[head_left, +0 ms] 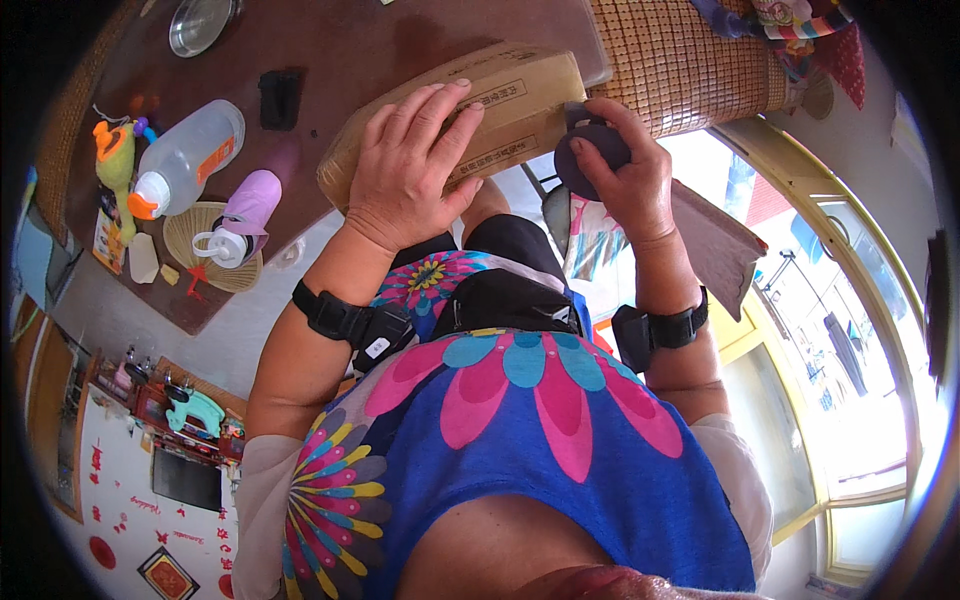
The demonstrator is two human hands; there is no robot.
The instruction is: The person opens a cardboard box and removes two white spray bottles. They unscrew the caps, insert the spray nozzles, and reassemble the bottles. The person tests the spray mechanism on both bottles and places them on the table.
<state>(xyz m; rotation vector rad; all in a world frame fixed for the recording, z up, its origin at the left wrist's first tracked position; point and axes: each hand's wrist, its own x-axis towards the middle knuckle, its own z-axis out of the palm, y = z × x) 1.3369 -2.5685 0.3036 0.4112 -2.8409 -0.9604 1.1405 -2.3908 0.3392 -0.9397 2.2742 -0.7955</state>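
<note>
Bottles point(195, 155) sit near the left corner of the table point(360, 40). The spread left hand point(415, 165) hides part of the cardboard box point(535, 85) at the near edge; the right hand point(630, 175) grips a dark disc point(606, 140), perhaps tape.

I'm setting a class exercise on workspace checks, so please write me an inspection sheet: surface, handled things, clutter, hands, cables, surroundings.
Surface: brown table, with glossy reflections.
Handled things: cardboard box at the near table edge; dark round object at its right end, exact kind unclear.
Clutter: clear bottle with orange cap, lilac bottle, green-and-orange toy, small black item.
Hands: left hand spread on the box; right hand gripping the dark round object.
Cables: nothing seen.
Surroundings: brown patterned mat and yellow-framed door to the right.
</note>
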